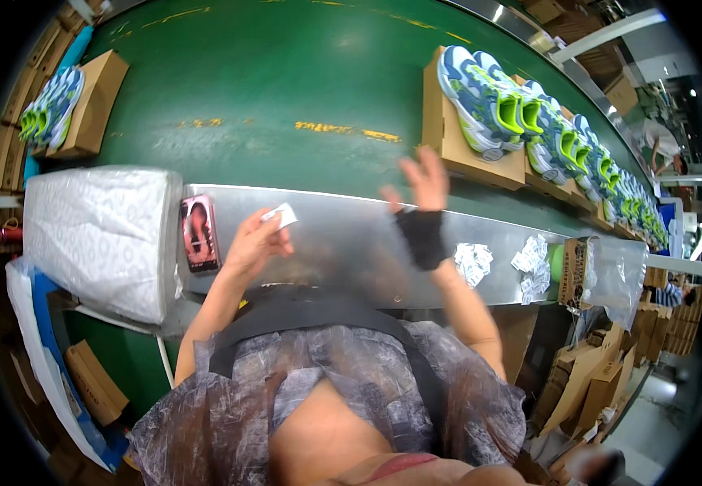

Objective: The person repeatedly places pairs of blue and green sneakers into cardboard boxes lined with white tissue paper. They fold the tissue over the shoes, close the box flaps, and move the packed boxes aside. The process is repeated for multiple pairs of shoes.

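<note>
"Where's the small white paper packet (288,214)?"

"In the left hand (255,245), grip pinched narrow on it above the silvery metal desk (334,243); a loose pinch could drop it."

"And the right hand (426,192)?"

"Grip spread wide, nothing visible in it; a careless swing could knock blue-white-green sneakers (482,101) off their brown cardboard box (445,130)."

"Inside that box?"

"Can't tell."

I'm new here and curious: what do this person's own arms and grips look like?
The left grip is bare, with no glove. The right grip has a black wrap around the wrist. Both forearms are bare below loose, grey mottled sleeves; no cables show.
</note>
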`<state>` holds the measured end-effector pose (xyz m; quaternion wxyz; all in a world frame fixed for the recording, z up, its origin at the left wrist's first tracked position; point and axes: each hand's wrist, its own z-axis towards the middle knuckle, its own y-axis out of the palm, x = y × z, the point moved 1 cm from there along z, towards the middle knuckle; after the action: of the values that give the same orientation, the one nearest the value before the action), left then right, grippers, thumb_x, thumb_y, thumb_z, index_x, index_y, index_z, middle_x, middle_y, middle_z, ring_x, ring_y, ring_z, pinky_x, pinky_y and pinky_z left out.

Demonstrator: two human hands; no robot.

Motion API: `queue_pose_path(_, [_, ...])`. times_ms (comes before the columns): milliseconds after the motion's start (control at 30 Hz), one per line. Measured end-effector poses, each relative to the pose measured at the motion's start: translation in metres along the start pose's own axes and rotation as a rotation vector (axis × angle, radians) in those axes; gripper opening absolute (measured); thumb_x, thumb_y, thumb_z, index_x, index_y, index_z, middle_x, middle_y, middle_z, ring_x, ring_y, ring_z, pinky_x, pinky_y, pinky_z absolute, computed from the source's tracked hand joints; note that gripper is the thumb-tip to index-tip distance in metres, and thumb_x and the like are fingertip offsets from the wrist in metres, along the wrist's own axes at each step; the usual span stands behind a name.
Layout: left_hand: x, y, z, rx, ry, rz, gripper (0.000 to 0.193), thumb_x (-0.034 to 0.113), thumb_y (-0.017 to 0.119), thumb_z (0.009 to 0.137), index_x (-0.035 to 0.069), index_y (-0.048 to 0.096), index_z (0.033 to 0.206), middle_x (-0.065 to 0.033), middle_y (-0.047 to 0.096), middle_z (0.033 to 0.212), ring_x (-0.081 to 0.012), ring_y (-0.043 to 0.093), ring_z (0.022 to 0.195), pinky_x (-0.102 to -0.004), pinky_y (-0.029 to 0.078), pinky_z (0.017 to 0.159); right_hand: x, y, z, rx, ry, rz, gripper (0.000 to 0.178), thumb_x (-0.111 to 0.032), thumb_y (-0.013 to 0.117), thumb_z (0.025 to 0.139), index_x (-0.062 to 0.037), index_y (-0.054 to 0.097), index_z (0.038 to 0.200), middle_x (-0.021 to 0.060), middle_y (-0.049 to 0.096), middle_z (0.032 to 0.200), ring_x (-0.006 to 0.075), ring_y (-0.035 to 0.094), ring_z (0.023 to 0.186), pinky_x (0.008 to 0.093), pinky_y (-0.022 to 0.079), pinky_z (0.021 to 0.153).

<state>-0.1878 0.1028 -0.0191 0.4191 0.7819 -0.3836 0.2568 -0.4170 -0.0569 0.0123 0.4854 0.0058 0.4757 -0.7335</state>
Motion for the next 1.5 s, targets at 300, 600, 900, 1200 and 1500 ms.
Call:
queue_pose_path(300, [-0.012,-0.053,-0.007,0.29,0.034,0.008,0.021,0.027,0.049,0.09,0.006,0.05,0.091,-0.0038,0.054,0.07,-0.0155,0.057,0.066,-0.0275,0.046,0.057,0.182,-0.095,0.124,-0.701,0.526,-0.797,0.068,-0.056,0.066,0.062,-0.0233,0.052,0.119,0.0162,0.041,0.127,0.0325,0.036,0.121,0.0661,0.013,0.094])
queue_pose_path(600, [0.016,-0.056,-0.009,0.44,0.337,0.37,0.024,0.025,0.047,0.091,0.004,0.055,0.086,-0.0015,0.057,0.071,-0.009,0.056,0.065,-0.0221,0.045,0.057,0.13,-0.092,0.046,-0.338,-0.025,-0.444,0.052,-0.049,0.07,0.06,-0.0107,0.064,0.095,0.0116,0.054,0.111,0.0298,0.049,0.103,0.0551,0.026,0.087])
queue_pose_path(900, [0.06,0.049,0.054,0.349,0.982,0.923,0.021,0.019,0.047,0.089,0.0,0.054,0.093,-0.0116,0.057,0.07,-0.0186,0.052,0.062,-0.0302,0.042,0.06,-0.027,-0.029,-0.02,-0.574,-0.584,-0.092,0.02,-0.022,0.064,0.059,-0.0083,0.054,0.069,0.0171,0.055,0.102,0.0278,0.052,0.098,0.0647,0.027,0.086])
queue_pose_path(1200, [-0.014,0.014,0.11,0.179,0.361,0.71,0.026,0.023,0.046,0.088,0.001,0.058,0.082,-0.0071,0.063,0.074,-0.0135,0.055,0.067,-0.0292,0.044,0.063,0.093,0.005,-0.013,-0.443,0.228,-0.611,0.076,-0.015,0.07,0.059,-0.0169,0.037,0.128,0.0138,0.036,0.133,0.0307,0.034,0.122,0.0529,0.025,0.096])
queue_pose_path(1500, [0.015,0.057,0.084,0.333,0.601,0.778,0.02,0.019,0.046,0.087,0.002,0.052,0.093,-0.015,0.06,0.079,-0.0314,0.058,0.076,-0.0357,0.043,0.067,0.019,-0.01,0.001,0.069,0.318,0.194,0.065,-0.001,0.063,0.065,-0.0033,0.039,0.125,0.0137,0.042,0.128,0.021,0.041,0.116,0.0415,0.032,0.095])
